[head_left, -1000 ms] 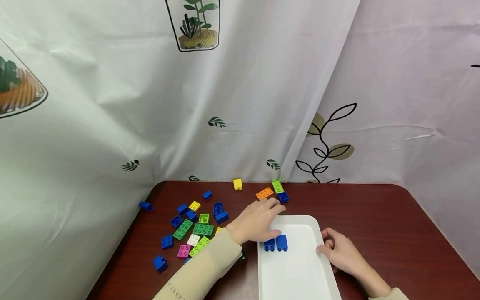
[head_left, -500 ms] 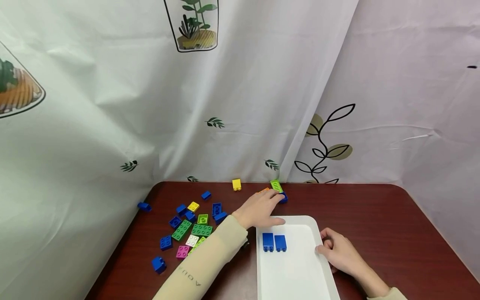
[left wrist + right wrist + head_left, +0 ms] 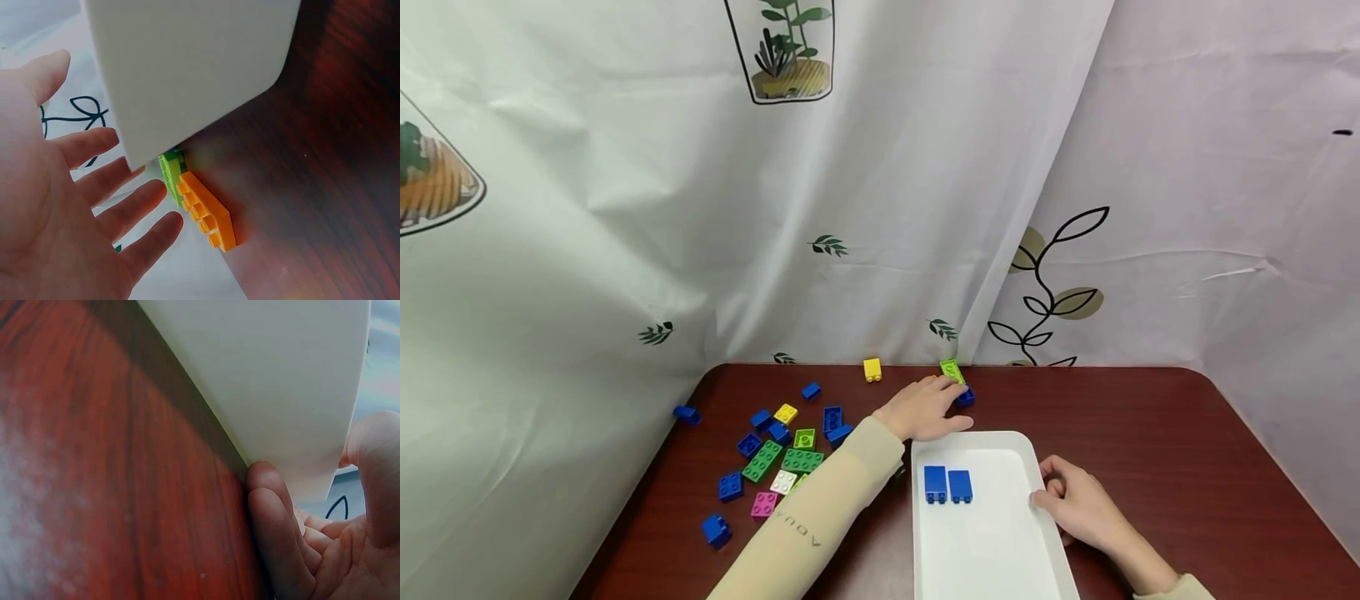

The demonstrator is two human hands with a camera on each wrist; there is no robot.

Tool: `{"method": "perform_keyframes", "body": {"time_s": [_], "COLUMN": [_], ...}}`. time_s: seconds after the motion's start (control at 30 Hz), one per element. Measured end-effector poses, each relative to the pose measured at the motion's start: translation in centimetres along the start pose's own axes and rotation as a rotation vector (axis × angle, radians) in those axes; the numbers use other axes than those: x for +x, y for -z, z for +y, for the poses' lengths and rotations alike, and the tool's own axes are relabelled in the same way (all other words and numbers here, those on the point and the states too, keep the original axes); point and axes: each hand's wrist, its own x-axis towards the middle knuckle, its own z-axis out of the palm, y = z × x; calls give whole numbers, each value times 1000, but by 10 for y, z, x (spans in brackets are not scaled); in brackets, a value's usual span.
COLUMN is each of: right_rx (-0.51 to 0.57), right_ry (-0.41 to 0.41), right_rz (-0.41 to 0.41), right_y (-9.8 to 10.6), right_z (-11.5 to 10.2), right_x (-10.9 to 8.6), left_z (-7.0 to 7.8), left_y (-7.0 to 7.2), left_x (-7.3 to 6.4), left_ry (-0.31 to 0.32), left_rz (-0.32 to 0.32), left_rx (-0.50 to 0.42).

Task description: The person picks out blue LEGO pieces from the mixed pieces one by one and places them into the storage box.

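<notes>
My left hand point(image 3: 922, 408) is stretched out past the tray's far left corner, fingers spread and nothing in its grasp. Its fingertips overlap a dark blue brick point(image 3: 966, 396) that lies beside a lime green brick point(image 3: 951, 370). An orange brick point(image 3: 209, 215), mostly covered by the hand in the head view, shows just past the fingertips in the left wrist view. My right hand point(image 3: 1078, 504) grips the right edge of a white tray point(image 3: 988, 554), thumb at the rim and fingers against the outer wall. Two blue bricks point(image 3: 960, 486) rest side by side inside the tray.
Loose bricks in several colours lie at left on the brown table point(image 3: 1150, 433), among them a green brick point(image 3: 803, 461) and a pink brick point(image 3: 765, 504). A yellow brick point(image 3: 872, 370) sits at the back edge. Behind the table hangs a patterned white curtain point(image 3: 880, 167).
My left hand has moved from over the blue bricks in the tray, away and slightly right, toward the bricks at the back. The right hand keeps its hold on the tray.
</notes>
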Motion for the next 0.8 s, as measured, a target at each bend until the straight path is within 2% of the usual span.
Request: {"method": "perform_keyframes", "body": {"time_s": [0.23, 0.43, 0.8], "right_rx": [2, 1, -3], "right_ry": [8, 12, 21], "right_rz": [-7, -14, -19], "right_y": [0, -1, 1], "right_z": [1, -1, 0], "right_x": [0, 0, 0], "left_z": [4, 5, -6], "left_y": [-3, -4, -5], "left_x": [9, 11, -2], "left_ry": [-14, -23, -34], "left_rz": [-22, -31, 8], "left_rx": [41, 81, 39]}}
